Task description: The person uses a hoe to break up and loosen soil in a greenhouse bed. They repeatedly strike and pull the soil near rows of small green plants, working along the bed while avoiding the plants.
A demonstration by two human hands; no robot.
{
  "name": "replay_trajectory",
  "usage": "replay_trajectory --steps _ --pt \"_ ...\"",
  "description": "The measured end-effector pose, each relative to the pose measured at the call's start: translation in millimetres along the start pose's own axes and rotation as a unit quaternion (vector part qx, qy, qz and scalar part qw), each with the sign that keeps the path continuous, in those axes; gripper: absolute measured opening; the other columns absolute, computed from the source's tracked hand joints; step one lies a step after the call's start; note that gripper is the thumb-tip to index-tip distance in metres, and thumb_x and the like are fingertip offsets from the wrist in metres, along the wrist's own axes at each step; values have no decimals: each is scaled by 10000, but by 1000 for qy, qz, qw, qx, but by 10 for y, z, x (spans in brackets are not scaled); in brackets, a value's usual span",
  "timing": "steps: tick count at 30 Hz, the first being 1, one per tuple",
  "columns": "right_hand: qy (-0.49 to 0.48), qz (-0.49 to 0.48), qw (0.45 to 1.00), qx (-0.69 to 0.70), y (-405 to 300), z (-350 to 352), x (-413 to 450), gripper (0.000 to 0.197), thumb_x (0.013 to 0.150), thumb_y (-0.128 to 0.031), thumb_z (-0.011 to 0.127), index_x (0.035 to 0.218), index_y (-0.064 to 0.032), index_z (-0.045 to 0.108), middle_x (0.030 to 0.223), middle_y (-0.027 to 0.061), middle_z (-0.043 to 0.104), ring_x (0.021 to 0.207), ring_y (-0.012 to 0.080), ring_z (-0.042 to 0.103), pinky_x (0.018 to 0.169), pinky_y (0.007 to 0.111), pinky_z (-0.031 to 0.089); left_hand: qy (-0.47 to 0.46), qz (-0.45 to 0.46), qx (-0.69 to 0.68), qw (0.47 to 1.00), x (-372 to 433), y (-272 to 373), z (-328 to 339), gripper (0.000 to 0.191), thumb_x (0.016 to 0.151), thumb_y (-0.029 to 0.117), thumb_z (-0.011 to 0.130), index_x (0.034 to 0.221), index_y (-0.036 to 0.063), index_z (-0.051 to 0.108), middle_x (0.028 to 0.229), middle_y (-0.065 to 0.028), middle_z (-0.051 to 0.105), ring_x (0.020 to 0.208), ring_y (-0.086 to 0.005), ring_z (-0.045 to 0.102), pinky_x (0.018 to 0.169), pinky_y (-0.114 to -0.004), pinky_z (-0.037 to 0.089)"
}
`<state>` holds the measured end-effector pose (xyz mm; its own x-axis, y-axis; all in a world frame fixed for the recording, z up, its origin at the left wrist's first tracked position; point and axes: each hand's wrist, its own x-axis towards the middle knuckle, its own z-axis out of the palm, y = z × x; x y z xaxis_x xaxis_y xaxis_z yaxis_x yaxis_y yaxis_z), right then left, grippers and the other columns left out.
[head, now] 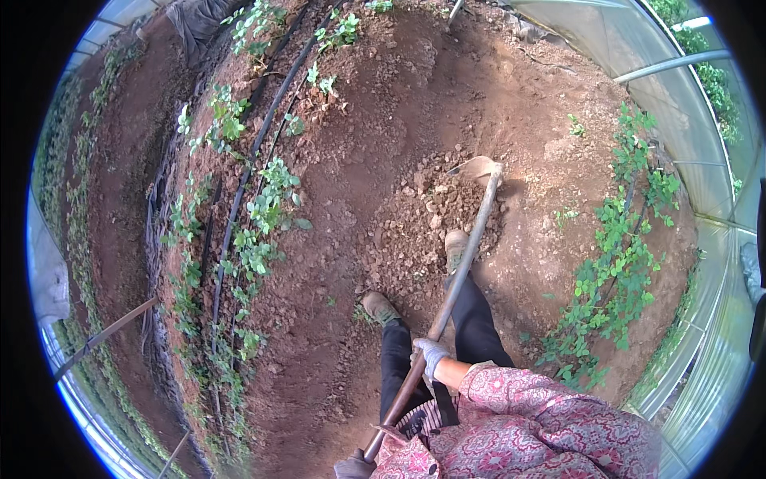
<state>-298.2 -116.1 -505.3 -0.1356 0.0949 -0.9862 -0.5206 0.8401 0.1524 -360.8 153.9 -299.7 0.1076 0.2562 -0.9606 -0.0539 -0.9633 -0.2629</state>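
Observation:
My right hand (429, 354), in a pale work glove, grips the middle of a hoe's wooden handle (447, 308). Lower down, near the bottom edge of the view, my left hand (354, 466) in a darker glove is wrapped around the handle's end; part of it is cut off. The handle slants up and away to the right, past my right leg. At its far end the metal hoe blade (479, 167) is over a patch of loose, clumpy soil (437, 203). Whether the blade's edge touches the soil cannot be made out.
My shoes (380, 308) stand on the bare soil path. To the left runs a bed of leafy plants (263, 203) with black drip hoses (236, 206). More leafy plants (616, 287) grow on the right, beside the plastic greenhouse wall (670, 114). A pole (108, 335) crosses at far left.

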Motion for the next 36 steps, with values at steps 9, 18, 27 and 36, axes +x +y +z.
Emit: replay_trajectory --steps 9,18,27,36 --pt "14 -326 943 -62 -3318 225 503 180 771 -248 589 709 -103 501 521 38 479 402 209 466 426 335 414 129 209 -129 961 670 2479 -1584 292 736 316 544 922 96 493 746 -202 609 730 -385 594 657 -457 462" --pt "116 -337 920 -163 -1785 491 625 238 696 -206 633 767 -2 531 506 57 518 390 182 503 349 320 389 35 194 -220 955 887 1265 -520 404 674 371 576 984 115 539 859 -204 607 839 -377 577 718 -429 458" --pt "61 -5 993 -101 162 123 1 162 733 -180 620 712 -54 520 580 85 525 459 225 532 433 373 454 -74 69 -220 970 294 -290 633 399 679 410 562 973 141 572 843 -165 624 834 -371 582 718 -433 462" --pt "-113 -241 964 -27 -2411 451 480 125 755 -172 605 739 -108 498 549 34 475 404 185 480 357 330 424 78 164 -139 974 650 1609 -1244 363 698 381 557 919 96 514 772 -195 616 751 -368 600 671 -448 466"
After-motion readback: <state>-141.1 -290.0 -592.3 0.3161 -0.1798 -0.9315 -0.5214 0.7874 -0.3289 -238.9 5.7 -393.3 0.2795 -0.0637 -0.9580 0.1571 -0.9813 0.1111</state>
